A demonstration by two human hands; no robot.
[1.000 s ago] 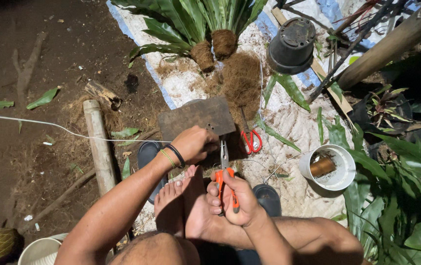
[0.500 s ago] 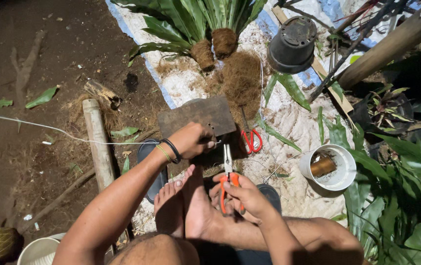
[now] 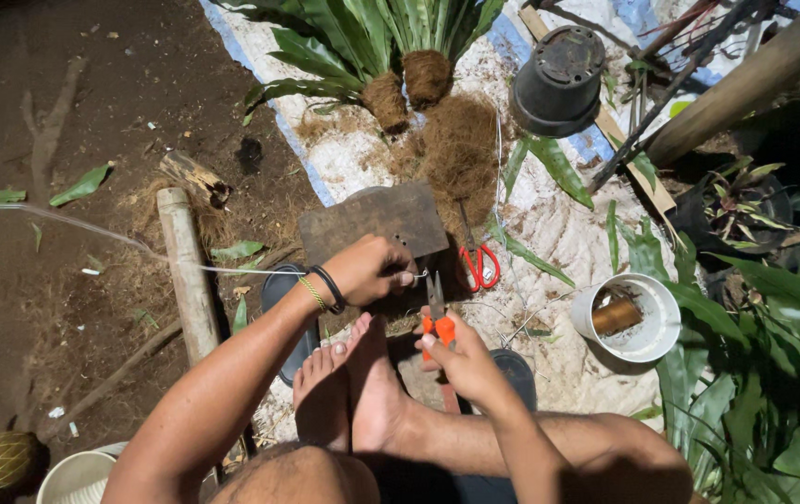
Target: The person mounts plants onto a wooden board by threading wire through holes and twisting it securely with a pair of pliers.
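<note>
Pliers (image 3: 436, 313) with orange handles and grey jaws point far, just near a flat brown board (image 3: 374, 221). Right hand (image 3: 461, 359) fingers curl closed round the handles; left hand (image 3: 377, 268) pinches thin wire (image 3: 232, 271).

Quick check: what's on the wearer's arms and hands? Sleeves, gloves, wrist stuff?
Both arms are bare, no sleeves and no gloves. The left hand has two bands at the wrist: a black band and a thin, beaded-looking yellowish bracelet beside it. The right hand and its wrist show nothing worn. No rings visible.
</note>
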